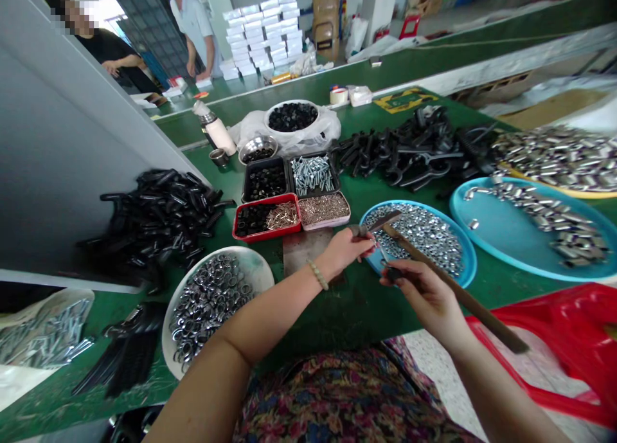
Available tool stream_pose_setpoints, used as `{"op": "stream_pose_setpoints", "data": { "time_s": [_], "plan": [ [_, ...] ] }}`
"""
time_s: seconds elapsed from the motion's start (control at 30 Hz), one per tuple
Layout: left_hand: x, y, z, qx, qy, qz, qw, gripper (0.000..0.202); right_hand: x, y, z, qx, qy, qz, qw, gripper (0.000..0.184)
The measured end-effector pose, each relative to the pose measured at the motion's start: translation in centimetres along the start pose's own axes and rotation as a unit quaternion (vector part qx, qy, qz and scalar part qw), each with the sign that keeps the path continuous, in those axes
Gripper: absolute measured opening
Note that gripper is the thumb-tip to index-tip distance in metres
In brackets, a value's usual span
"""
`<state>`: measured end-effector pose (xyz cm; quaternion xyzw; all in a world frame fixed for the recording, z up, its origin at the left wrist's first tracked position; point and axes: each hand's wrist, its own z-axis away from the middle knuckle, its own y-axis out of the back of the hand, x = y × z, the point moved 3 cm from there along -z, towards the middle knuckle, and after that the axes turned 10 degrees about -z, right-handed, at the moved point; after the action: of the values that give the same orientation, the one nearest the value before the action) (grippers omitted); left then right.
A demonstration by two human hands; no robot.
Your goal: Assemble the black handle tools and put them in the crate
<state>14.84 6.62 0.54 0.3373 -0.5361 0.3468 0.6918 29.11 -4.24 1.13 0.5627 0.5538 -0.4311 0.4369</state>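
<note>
Two hands meet over the near part of the bench (pixel 357 308), a little right of the middle. The left hand (pixel 354 245) has its fingers pinched narrow on one end of a thin metal rod (pixel 382 250), while the right hand (pixel 427 292) has its fingers closed round a small black piece (pixel 394 274) at the rod's other end, about 5 o'clock from the left fingertips. Whether the rod goes into that piece or only touches it, I cannot tell. Good handling here probably means keeping rod and piece in one straight line, with a light pinch on the rod and a firmer hold on the piece so it does not twist. Small metal parts (pixel 424 237) fill the smaller blue tray (pixel 471 266) at 1 to 2 o'clock from the hands, so working just short of its rim should save hunting for anything dropped. A hammer (pixel 463 293) lies over that tray, its wooden handle running toward 4 o'clock past the bench edge; the right hand would do well to avoid knocking it. Bolts (pixel 313 174) at 11 o'clock look within easy reach.
</note>
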Motion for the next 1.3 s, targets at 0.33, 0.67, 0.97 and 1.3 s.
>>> {"op": "stream_pose_setpoints", "data": {
  "time_s": [0.33, 0.67, 0.97, 1.3],
  "plan": [
    [-0.6, 4.0, 7.2, 0.116, 0.112, 0.345, 0.924, 0.012, -0.2, -5.8, -1.3, -0.131, -0.005, 0.005, 0.991, 0.024],
    [-1.0, 7.8, 10.1, -0.073, 0.153, 0.162, 0.972, 0.037, -2.6, -7.4, -2.0, -0.309, -0.058, 0.066, 0.947, 0.023],
    [3.1, 8.8, 11.4, 0.153, -0.204, -0.238, 0.937, 0.024, 0.4, -10.0, -2.0, -0.096, -0.235, -0.426, 0.869, 0.024],
    [4.9, 8.5, 13.4, 0.087, -0.16, -0.289, 0.94, 0.03, 1.4, -9.3, -2.3, -0.12, -0.179, -0.314, 0.925, 0.019]
  ]
}}
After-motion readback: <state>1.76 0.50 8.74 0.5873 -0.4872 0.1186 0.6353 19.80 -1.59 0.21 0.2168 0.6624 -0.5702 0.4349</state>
